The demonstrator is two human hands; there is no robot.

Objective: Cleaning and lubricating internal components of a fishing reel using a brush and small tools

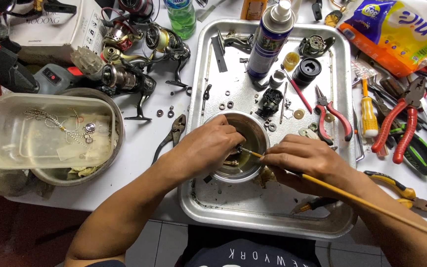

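A small steel bowl (260,129) with dark oily liquid stands in a metal tray (268,217). Over the bowl, my left hand (206,146) pinches a small metal part (238,148) at its fingertips. My right hand (307,158) grips a long thin yellow-handled brush (352,198), whose tip touches that part above the liquid. More small brass pieces lie in the bowl under my left hand.
The tray also carries a spray can (269,39), red-handled pliers (334,116), reel parts, washers and screws. Several fishing reels (129,74) lie at the back left. A plastic tub (45,131) sits on a steel basin at left. Pliers and screwdrivers (406,123) crowd the right side.
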